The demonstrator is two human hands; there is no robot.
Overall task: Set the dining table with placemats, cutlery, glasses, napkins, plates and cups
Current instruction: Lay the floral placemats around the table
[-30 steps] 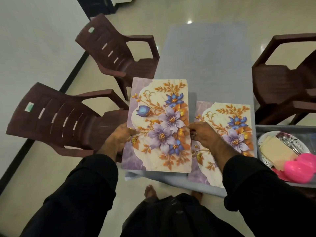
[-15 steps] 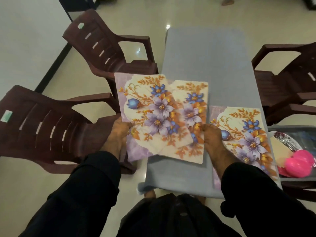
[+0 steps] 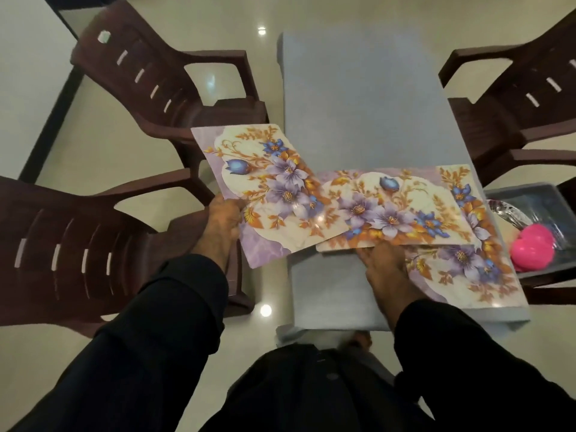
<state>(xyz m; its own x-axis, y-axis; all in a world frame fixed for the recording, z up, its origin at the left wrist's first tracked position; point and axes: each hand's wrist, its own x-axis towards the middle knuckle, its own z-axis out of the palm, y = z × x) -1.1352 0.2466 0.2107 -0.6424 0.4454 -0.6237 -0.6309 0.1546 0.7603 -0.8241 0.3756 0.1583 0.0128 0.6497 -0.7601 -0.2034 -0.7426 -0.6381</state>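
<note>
Three floral placemats are in view. My left hand (image 3: pixel 222 222) grips the left placemat (image 3: pixel 265 194) by its near-left edge, holding it tilted over the table's left side. My right hand (image 3: pixel 381 266) pinches the near edge of a second placemat (image 3: pixel 392 210), turned sideways above the grey table (image 3: pixel 358 104). This second mat overlaps the left one and partly covers a third placemat (image 3: pixel 473 269), which lies flat on the table's near right corner.
Two dark brown plastic chairs (image 3: pixel 149 73) (image 3: pixel 71 244) stand to the left, and another chair (image 3: pixel 523 98) to the right. A grey tray (image 3: pixel 542 194) at the right holds a steel plate (image 3: pixel 506 213) with cutlery and pink cups (image 3: pixel 533 247).
The two held placemats have come apart. My right hand swung its mat to the right and turned it sideways over the lying mat. My left hand kept its mat at the left.
</note>
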